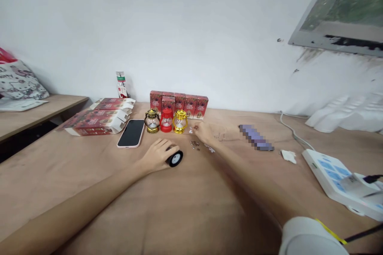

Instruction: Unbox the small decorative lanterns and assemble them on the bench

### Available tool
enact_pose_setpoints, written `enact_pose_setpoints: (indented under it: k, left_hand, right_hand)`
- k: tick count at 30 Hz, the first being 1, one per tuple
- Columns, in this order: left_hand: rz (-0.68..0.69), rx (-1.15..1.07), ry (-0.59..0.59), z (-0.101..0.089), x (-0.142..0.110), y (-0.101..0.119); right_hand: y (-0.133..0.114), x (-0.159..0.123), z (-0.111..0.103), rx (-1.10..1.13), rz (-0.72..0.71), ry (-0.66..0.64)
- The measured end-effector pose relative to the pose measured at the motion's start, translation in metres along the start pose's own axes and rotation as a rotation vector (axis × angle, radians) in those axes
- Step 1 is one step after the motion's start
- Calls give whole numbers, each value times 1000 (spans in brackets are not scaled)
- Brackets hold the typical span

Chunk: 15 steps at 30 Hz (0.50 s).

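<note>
My left hand (pixel 158 154) is closed around a small dark lantern (pixel 175 158) lying on its side. Its round base, with a white disc, faces right, and my fingers hide most of its body. Farther forward, my right hand (pixel 204 132) is closed with its fingertips low over the table, beside some small white pieces (pixel 190 130). What its fingers pinch is too small to make out. Small coin-like metal pieces (pixel 195 144) lie between my hands. Three little lanterns stand upright in a row: bronze (pixel 152 121), red (pixel 166 120) and gold (pixel 180 122).
Red printed boxes (pixel 190 105) stand behind the lanterns. Flattened or open red cartons (pixel 98 119) lie at left, near a phone (pixel 131 133). Tiny screws (pixel 220 136), a blurred purple item (pixel 256 137), a white scrap (pixel 289 156) and a power strip (pixel 332 175) are at right.
</note>
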<state>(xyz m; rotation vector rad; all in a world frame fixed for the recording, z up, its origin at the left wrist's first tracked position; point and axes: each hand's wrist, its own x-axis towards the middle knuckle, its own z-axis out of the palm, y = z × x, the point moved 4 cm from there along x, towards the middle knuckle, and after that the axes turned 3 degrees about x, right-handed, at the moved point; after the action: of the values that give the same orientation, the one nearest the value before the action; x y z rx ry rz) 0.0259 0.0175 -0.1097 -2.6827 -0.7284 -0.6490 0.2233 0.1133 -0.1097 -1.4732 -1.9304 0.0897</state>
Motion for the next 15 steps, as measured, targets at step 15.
enact_pose_setpoints:
  k: [15]
  left_hand:
    - [-4, 58, -17, 3, 0, 1]
  right_hand:
    - [2, 21, 10, -30, -35, -188]
